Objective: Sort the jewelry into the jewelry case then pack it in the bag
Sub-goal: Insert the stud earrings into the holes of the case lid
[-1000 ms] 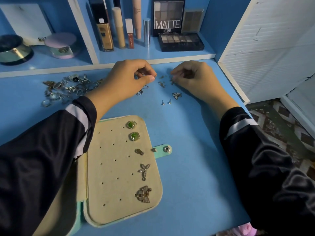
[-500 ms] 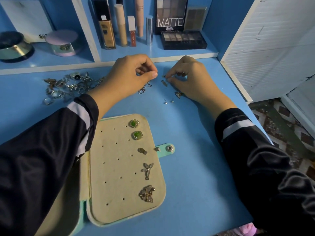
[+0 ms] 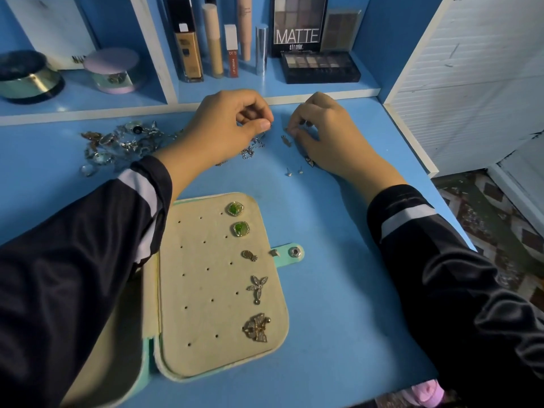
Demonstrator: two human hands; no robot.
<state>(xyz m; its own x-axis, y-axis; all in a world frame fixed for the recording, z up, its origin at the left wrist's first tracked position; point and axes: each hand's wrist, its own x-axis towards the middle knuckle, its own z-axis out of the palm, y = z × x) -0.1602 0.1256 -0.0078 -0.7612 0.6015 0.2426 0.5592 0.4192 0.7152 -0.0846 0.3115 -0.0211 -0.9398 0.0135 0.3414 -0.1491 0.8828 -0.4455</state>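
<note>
Left hand (image 3: 229, 128) and right hand (image 3: 323, 134) still pinch small silver earring pieces (image 3: 268, 125) over the far blue worktop (image 3: 338, 231); beige perforated jewelry case (image 3: 206, 290) unchanged.

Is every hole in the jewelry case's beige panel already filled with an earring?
No: the beige panel holds earrings only along its right edge; the other holes stand empty.

The surface (image 3: 338, 290) was smooth blue with a faint sheen. Nearer the person than the left hand (image 3: 226, 128) and right hand (image 3: 323, 136), the jewelry case (image 3: 206, 290) showed a matt, felt-like beige panel and a shiny metal snap (image 3: 295, 252). Left of the left hand, the jewelry pile (image 3: 117, 145) glinted silvery metal. The sleeves (image 3: 73, 275) were glossy dark cloth.
</note>
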